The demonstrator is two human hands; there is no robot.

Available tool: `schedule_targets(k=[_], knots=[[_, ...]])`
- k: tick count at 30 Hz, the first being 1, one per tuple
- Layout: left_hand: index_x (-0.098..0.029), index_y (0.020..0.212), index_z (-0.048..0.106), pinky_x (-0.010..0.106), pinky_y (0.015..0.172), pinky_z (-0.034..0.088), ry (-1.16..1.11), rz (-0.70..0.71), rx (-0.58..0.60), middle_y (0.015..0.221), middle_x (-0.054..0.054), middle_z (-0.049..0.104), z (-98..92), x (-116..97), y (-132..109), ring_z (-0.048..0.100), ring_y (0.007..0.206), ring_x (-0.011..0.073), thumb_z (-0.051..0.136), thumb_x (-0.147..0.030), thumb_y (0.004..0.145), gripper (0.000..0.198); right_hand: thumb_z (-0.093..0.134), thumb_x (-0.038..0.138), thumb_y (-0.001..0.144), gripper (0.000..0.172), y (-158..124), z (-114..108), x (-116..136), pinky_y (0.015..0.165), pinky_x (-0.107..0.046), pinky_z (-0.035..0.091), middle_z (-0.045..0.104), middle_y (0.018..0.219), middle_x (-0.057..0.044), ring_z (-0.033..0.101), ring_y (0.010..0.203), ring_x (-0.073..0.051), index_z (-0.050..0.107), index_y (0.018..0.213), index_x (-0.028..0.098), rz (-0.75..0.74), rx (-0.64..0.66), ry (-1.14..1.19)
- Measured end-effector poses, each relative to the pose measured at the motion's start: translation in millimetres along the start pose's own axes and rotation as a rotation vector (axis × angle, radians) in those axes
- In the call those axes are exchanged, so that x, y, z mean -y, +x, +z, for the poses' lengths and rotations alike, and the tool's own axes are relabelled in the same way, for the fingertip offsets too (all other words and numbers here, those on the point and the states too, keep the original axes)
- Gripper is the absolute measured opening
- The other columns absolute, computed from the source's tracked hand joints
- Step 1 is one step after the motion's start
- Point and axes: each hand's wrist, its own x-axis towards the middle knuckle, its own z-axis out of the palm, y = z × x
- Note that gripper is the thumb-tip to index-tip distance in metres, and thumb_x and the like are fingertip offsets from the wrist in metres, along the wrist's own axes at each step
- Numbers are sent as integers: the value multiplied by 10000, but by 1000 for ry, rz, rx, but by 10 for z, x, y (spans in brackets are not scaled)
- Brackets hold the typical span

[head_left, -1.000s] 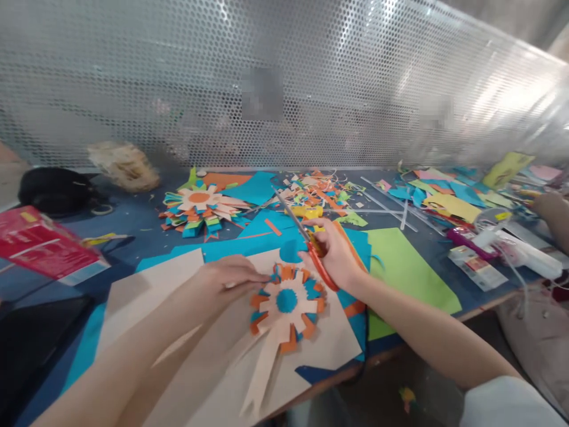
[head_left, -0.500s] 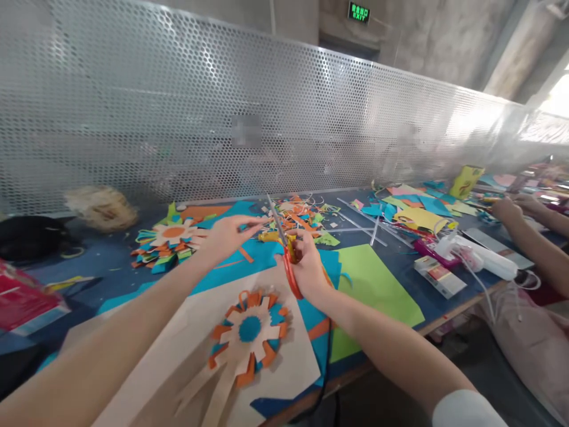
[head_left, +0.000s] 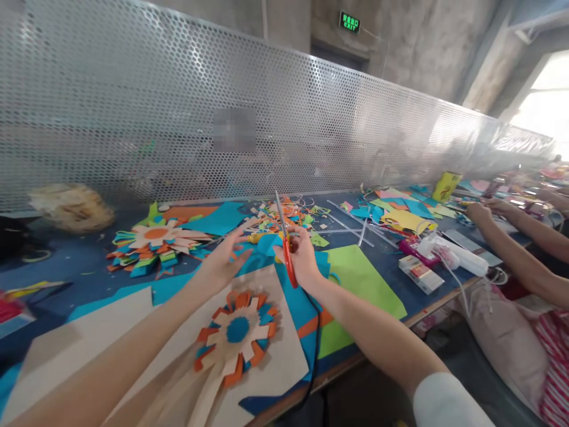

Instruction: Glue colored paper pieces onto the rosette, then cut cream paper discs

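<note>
My right hand [head_left: 304,256] is wrapped round a pair of scissors [head_left: 288,264] with red-orange handles, their blades pointing up and away from me. Just left of its thumb is a small rounded piece of blue paper [head_left: 268,244]; whether the hand touches it I cannot tell. My left hand [head_left: 227,260] hovers over the blue sheets with its fingers apart and nothing in them. Below both hands a layered paper flower [head_left: 238,330] in beige, orange and blue lies on a beige sheet [head_left: 284,350]. Another paper flower [head_left: 156,233] sits farther left, over fringed coloured strips.
Paper scraps [head_left: 291,209] lie heaped at the back before a perforated metal screen [head_left: 178,118]. To the right are a green sheet [head_left: 360,279], clear sticks [head_left: 363,231], a small box [head_left: 421,274] and a white glue gun [head_left: 462,255]. A co-worker's arms [head_left: 511,237] reach in there.
My left hand has drawn back from the scraps and spread its fingers. The scissors in my right hand have turned more upright. The view has swung right.
</note>
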Motion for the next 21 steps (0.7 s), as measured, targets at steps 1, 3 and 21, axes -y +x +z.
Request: schedule_targets(k=[1,3,21], knots=[[-198,1041,573,424,867,452,-42,-6,77,1083,126,646,-18,-22,-151,582,1038,307,553,-528,710,468,712,316,577,484,-18,9,8,502,-249,393,445,622,80,461,537,-115,379,920,244,1,13,-1],[-203,985,580,396,855,467,-122,-50,135,994,106,671,-33,-80,-417,608,990,265,467,-545,774,418,729,317,564,501,-71,35,30,493,-236,378,459,607,88,443,522,-104,388,923,245,1,50,-7],[-176,599,546,229,474,366,-612,-245,18,530,-37,493,-131,-213,-706,449,496,102,689,-466,614,325,748,272,630,545,-516,148,300,409,-222,361,456,551,112,409,409,-75,416,1061,268,39,386,-74]])
